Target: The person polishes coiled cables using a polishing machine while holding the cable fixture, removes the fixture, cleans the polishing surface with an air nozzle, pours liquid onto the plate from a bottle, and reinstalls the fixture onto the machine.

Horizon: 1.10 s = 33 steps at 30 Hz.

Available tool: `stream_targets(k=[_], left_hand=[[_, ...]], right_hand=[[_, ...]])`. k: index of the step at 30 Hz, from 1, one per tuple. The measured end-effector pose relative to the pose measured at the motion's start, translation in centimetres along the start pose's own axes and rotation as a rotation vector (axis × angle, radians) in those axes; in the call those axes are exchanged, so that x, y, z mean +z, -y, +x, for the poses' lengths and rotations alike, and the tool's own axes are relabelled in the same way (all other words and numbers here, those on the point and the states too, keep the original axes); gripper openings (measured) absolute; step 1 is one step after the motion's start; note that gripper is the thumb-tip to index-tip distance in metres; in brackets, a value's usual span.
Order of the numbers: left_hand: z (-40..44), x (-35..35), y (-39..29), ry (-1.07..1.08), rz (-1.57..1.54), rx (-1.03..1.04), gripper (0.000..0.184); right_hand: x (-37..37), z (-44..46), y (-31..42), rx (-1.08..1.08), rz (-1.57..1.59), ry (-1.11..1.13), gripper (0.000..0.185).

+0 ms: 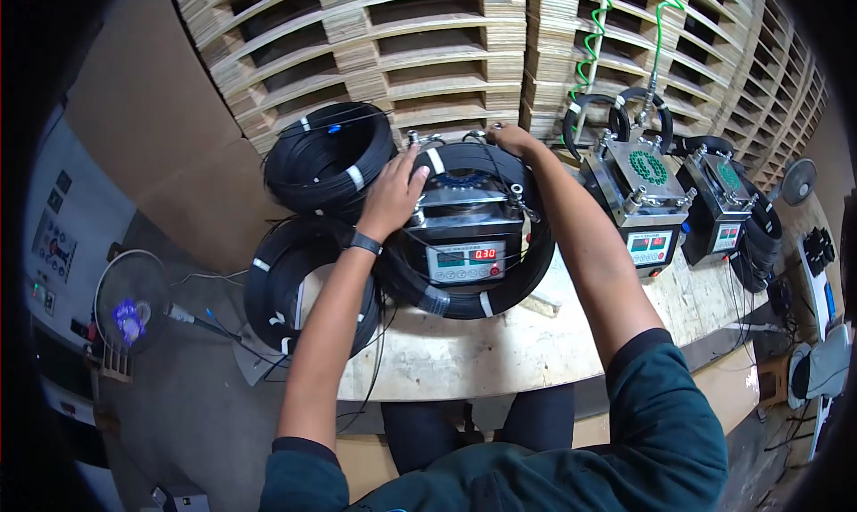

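Observation:
A large coil of black cable (460,305) with white tape bands lies around a metal machine (464,219), whose front display reads 0.30. My left hand (391,195) rests with its fingers spread on the upper left of this coil, beside a metal post of the machine. At the back right of the coil is my right hand (513,140), its fingers bent near a small metal fitting at the machine's rear. What those fingers hold, if anything, is too small to make out.
More black coils stand at the left, one behind (295,195) and one nearer (259,289). Two similar machines (638,186) (721,191) are on the right of the wooden table (464,360). Stacked pallets (428,48) rise behind. A fan (134,302) stands left.

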<state>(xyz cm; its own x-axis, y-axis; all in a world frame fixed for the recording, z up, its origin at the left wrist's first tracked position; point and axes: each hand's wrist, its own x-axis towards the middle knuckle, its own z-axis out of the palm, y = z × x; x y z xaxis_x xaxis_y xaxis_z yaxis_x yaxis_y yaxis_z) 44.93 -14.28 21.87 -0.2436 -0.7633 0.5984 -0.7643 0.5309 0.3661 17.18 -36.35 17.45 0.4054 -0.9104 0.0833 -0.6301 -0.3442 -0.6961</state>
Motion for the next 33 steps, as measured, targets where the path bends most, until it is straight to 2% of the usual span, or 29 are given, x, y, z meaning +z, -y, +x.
stream_targets(k=[2,4,5,7,8,9,10,12,14,15,16,18,22,24,26,29,32,33], left_hand=[[-1.2,0.2,-0.3,-0.079,0.097,0.032,0.052],[-1.6,0.9,-0.1,-0.167,0.343,0.114,0.055],[-2.0,0.6,-0.5,-0.163,0.341,0.105,0.056],[-2.8,0.4,-0.9,-0.169,0.316,0.073,0.058],[-2.9,0.6,-1.0,-0.176,0.294,0.055,0.059],[-3.0,0.7,-1.2,-0.197,0.333,0.059,0.061],[-3.2,1.0,-1.3,-0.270,0.401,0.074,0.057],[-4.0,0.4,-2.3,-0.238,0.586,0.029,0.053],[-5.0,0.6,-2.2,-0.251,0.637,0.052,0.049],[-5.4,0.5,-2.2,-0.259,0.689,0.055,0.049],[-5.7,0.3,-2.3,-0.269,0.741,0.059,0.048],[-6.2,-0.2,-2.7,-0.195,0.740,0.006,0.044],[-7.1,-1.3,-3.1,-0.180,0.770,0.016,0.038],[-7.0,-2.3,-3.9,0.013,0.701,-0.051,0.036],[-7.2,-1.4,-4.2,-0.029,0.698,-0.001,0.036],[-6.3,0.4,-6.4,0.026,0.938,-0.134,0.037],[-4.6,1.3,-8.1,0.277,0.860,-0.283,0.029],[-4.1,1.7,-8.6,0.281,0.869,-0.277,0.029]], right_hand=[[-1.2,-3.7,4.2,0.077,-0.038,-0.035,0.040],[-0.7,-2.0,2.4,0.162,-0.095,-0.101,0.041],[-0.9,-2.0,2.6,0.161,-0.107,-0.096,0.041],[-0.9,-3.8,4.0,0.126,-0.022,-0.297,0.045],[-0.8,-5.6,5.1,0.052,-0.048,-0.464,0.043],[-0.4,-7.8,6.6,-0.015,0.024,-0.502,0.042],[0.1,-9.8,7.7,-0.083,0.095,-0.538,0.042],[2.0,-13.8,8.7,-0.193,0.153,-0.481,0.041],[2.9,-17.5,9.4,-0.311,-0.019,-0.530,0.041],[2.8,-19.7,10.2,-0.306,-0.066,-0.465,0.045],[3.5,-20.7,9.2,-0.328,-0.229,-0.530,0.047],[4.9,-22.7,7.8,-0.308,-0.377,-0.582,0.049],[6.0,-25.7,7.0,-0.296,-0.327,-0.588,0.051],[6.5,-25.9,7.1,-0.284,-0.323,-0.613,0.050],[7.0,-25.9,7.2,-0.271,-0.315,-0.644,0.050],[7.3,-25.9,7.4,-0.248,-0.285,-0.703,0.048],[8.1,-25.5,7.3,-0.235,-0.268,-0.785,0.047],[8.4,-25.4,7.4,-0.235,-0.261,-0.814,0.046]])
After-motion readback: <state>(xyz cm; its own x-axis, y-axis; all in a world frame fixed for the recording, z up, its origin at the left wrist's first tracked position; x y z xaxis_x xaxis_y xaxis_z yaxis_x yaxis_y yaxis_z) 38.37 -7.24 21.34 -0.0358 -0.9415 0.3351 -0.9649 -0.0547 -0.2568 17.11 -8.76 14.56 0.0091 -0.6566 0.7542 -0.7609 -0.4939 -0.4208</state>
